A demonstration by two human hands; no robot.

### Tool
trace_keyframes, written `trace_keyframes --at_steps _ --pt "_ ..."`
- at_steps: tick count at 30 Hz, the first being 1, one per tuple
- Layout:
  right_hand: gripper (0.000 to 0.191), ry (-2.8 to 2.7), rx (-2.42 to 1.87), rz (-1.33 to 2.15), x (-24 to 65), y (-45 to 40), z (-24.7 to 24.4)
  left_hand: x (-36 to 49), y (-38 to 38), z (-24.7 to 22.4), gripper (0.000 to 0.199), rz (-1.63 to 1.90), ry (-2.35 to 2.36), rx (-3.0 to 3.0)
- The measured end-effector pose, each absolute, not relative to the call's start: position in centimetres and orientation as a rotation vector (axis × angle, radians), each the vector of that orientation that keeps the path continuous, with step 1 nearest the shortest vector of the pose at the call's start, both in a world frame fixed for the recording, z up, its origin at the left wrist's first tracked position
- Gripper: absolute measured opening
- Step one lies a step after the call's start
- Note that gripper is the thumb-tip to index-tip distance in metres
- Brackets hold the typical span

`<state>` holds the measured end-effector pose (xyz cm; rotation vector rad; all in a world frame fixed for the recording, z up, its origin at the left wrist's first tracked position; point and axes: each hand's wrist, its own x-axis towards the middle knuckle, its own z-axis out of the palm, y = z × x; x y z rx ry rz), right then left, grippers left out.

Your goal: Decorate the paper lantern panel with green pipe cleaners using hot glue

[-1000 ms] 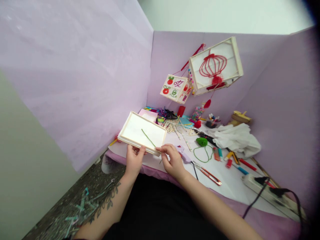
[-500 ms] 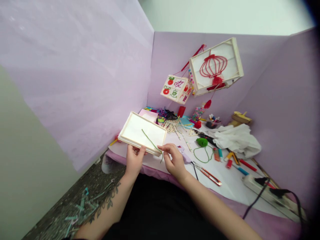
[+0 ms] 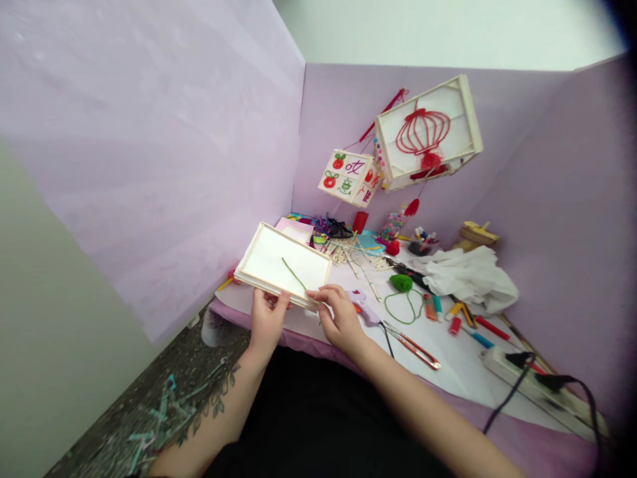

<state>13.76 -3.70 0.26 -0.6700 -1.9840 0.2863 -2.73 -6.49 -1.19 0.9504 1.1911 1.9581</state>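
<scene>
My left hand grips the near edge of a stack of white panels with pale wooden frames, thumb on top and fingers underneath. The stack is tilted above the front of the table. Across the top panel lies a thin green cord, running from the middle of the white sheet toward the near right corner. There my right hand pinches the cord, its fingertips close against the panel's frame. The cord's near end is mostly hidden by that hand.
A lilac glue gun and red-handled scissors lie right of my hands. Beyond are a green yarn ball, wooden sticks, markers and crumpled white cloth. A power strip sits at right; framed lanterns hang behind.
My right hand has moved slightly left and inward along the cord, onto the panel's corner. Less of the cord's near end shows now. My left hand and the panels stay put.
</scene>
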Motion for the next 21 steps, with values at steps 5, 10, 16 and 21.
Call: trace_keyframes --at_steps 5,10,16,21 --pt "0.025 -1.832 -0.623 0.301 14.4 -4.1 0.4 -2.7 -6.4 -1.3 0.045 1.970 1.203 0.943" --pt "0.026 -1.860 -0.696 0.280 15.2 -4.2 0.1 -2.8 -6.2 -1.5 0.045 1.977 1.211 0.943" --pt "0.027 -1.900 -0.714 0.268 14.9 -4.1 0.0 -2.7 -6.4 -1.1 0.045 1.962 1.208 0.939" --pt "0.025 -1.928 -0.725 0.286 15.0 -4.2 -0.1 -2.6 -6.4 -1.0 0.044 1.967 1.209 0.950"
